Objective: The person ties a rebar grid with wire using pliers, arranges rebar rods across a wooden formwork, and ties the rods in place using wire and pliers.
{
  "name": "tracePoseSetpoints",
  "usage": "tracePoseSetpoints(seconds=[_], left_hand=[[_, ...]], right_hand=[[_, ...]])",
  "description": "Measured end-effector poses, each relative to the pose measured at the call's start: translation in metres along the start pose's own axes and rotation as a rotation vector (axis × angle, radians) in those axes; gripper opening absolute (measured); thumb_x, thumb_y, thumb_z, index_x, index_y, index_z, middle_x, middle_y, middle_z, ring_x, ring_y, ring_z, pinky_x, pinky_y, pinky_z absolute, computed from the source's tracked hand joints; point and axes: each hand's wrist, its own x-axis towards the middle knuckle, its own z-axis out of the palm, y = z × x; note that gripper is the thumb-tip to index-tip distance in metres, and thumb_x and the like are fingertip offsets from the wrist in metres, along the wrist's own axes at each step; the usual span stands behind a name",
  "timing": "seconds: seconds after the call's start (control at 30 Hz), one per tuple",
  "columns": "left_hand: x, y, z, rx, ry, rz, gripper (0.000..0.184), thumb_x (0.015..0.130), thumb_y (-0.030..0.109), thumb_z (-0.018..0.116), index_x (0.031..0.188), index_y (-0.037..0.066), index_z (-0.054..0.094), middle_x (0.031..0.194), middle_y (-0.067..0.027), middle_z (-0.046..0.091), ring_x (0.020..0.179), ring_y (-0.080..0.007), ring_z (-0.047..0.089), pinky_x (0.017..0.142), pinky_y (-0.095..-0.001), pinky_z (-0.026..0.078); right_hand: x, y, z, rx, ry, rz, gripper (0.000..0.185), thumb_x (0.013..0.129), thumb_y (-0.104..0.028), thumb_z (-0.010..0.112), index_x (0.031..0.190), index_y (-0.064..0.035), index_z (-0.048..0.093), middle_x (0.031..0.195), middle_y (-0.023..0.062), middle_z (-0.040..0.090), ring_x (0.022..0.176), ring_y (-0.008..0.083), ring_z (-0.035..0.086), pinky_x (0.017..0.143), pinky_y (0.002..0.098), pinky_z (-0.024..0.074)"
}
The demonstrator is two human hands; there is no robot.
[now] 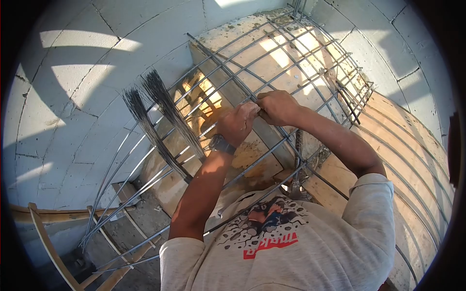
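My left hand [238, 122], with a dark watch [220, 144] on its wrist, is closed above a crossing of the rebar grid [264, 154]. Right beside it, my right hand [277, 106] is closed too, its fingers almost touching the left ones. Whatever they pinch is hidden between the fingers. Two bundles of thin dark tie wire [158, 138] lie across the bars left of my left forearm, their cut ends fanned out toward the wall.
Grey block walls [92, 92] rise at the left and back. Plywood formwork [242, 36] lies beneath the grid, and another plywood sheet [383, 145] with long bars is at the right. Wooden slats [48, 242] and loose bar ends [104, 213] stand at the lower left.
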Motion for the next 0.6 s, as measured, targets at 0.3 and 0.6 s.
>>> tracePoseSetpoints(seconds=[0.3, 0.6], left_hand=[[0.011, 0.012, -0.001, -0.096, 0.036, -0.197, 0.06, 0.082, 0.023, 0.084, 0.133, 0.006, 0.058, 0.108, -0.0169, 0.074, 0.083, -0.0305, 0.075, 0.066, -0.0384, 0.06], [0.008, -0.001, 0.001, 0.046, -0.58, -0.246, 0.042, 0.098, 0.029, 0.064, 0.136, 0.014, 0.059, 0.105, -0.0165, 0.071, 0.092, -0.041, 0.07, 0.078, -0.0505, 0.058]], right_hand=[[-0.02, -0.001, 0.011, 0.061, 0.205, 0.003, 0.016, 0.087, -0.01, 0.065, 0.1, -0.0015, 0.067, 0.094, 0.0158, 0.066, 0.088, 0.0392, 0.067, 0.078, 0.0485, 0.0555], [-0.033, 0.007, 0.014, 0.342, 0.296, -0.014, 0.011, 0.089, -0.005, 0.065, 0.097, 0.0027, 0.067, 0.094, 0.0194, 0.063, 0.088, 0.0404, 0.065, 0.077, 0.0489, 0.0528]])
